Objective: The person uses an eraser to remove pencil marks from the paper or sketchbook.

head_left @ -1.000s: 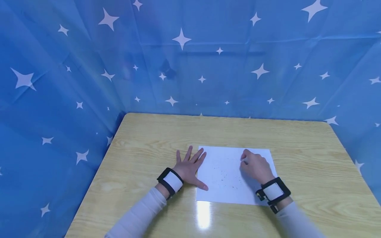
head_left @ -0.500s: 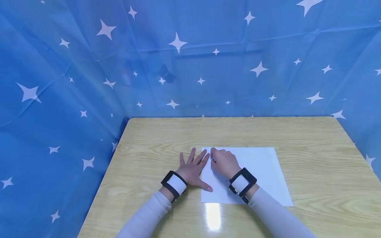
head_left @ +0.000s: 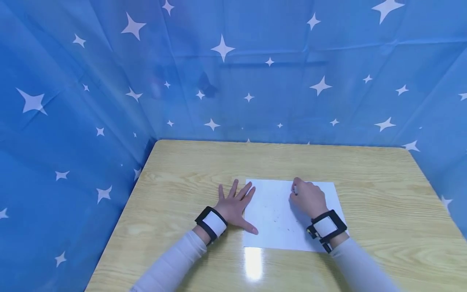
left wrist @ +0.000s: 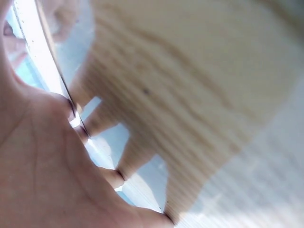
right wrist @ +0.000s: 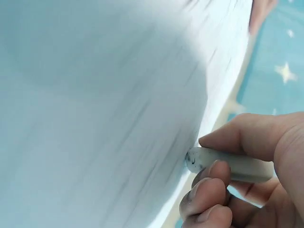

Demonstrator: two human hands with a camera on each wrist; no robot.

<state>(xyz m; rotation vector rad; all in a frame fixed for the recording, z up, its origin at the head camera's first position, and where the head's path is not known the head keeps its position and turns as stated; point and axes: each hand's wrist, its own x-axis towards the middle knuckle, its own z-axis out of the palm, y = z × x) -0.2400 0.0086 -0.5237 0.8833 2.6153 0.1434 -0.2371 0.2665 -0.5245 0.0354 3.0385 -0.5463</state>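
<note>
A white sheet of paper (head_left: 270,227) lies on the wooden table, with small dark specks scattered over its middle. My left hand (head_left: 235,209) rests with fingers spread across the sheet's left edge, thumb and fingertips on the paper. In the left wrist view the palm (left wrist: 42,156) presses down beside blurred wood grain. Toward the sheet's upper right, my right hand (head_left: 310,198) pinches a whitish eraser (right wrist: 237,164) between thumb and fingers. The eraser's rounded end is smudged dark and meets the paper surface (right wrist: 95,133), which shows streaked dark marks in the right wrist view.
The wooden table (head_left: 189,166) extends past the paper on all sides. A blue curtain with white stars (head_left: 233,81) hangs behind it and along the left and right. A bright light reflection (head_left: 253,263) shows below the paper's front edge.
My right hand, gripping the eraser, swept left to near the left hand, then back right. The specks, visible at first, now look fewer. The left hand keeps its place on the paper.
</note>
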